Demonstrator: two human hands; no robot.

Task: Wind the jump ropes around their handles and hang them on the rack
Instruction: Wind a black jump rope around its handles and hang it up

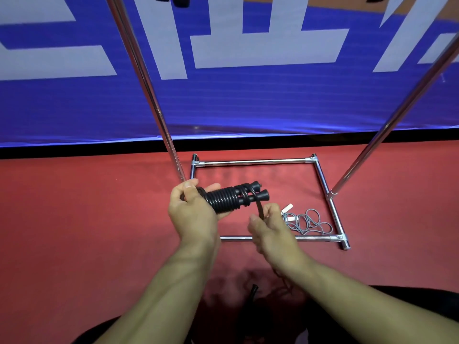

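Nearly wound, loose tail the worry

Left hand point(192, 212) clamped round paired black handles point(248, 196), coils point(223, 201) stacked tight. Right hand point(267, 223) pinching rope tail point(259, 209). Slack there, and likely unravelling. Grey rope point(308, 223) heaped inside rack base point(250, 162), near right wrist: snag risk. Rack poles point(146, 88) flanking, open room between.

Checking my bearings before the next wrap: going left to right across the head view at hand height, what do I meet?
Left hand → wound black jump rope → right hand → loose grey jump rope → rack base bar.
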